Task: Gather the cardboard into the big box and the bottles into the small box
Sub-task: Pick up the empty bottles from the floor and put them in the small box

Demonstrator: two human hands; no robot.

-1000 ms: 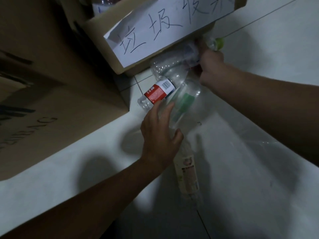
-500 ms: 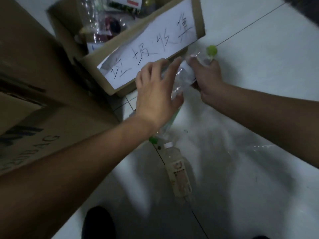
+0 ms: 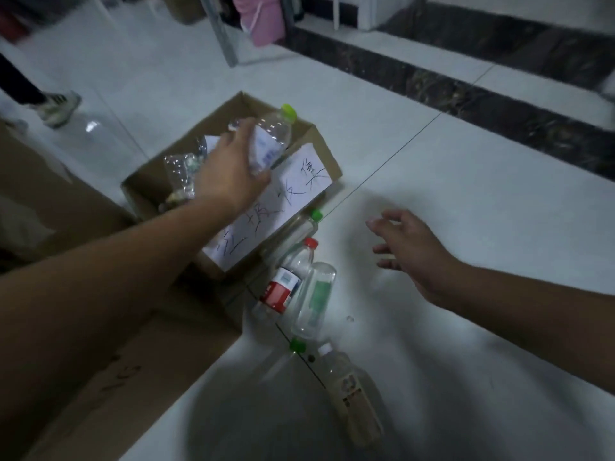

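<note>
My left hand [image 3: 229, 171] grips a clear bottle with a yellow-green cap [image 3: 274, 138] and holds it over the small cardboard box [image 3: 319, 144], which has a handwritten paper sign on its front. Clear bottles [image 3: 181, 171] lie inside that box. My right hand [image 3: 409, 247] hovers open over the floor to the right, holding nothing. On the floor beside the box lie a red-labelled bottle [image 3: 286, 284], a green-labelled bottle [image 3: 316, 297], a green-capped bottle [image 3: 303, 227] against the box front, and a beige-labelled bottle [image 3: 352, 390]. The big cardboard box [image 3: 133, 367] fills the lower left.
White tiled floor [image 3: 466, 181] spreads to the right, with a dark marble strip [image 3: 466, 91] beyond. Another person's leg and sneaker [image 3: 56, 108] stand at the upper left. A metal post [image 3: 226, 38] and pink fabric [image 3: 263, 18] sit at the top.
My left hand took the yellow-green-capped bottle from my right hand and lifted it over the small box. My right hand let go and drew back, open. The view rose and pulled away.
</note>
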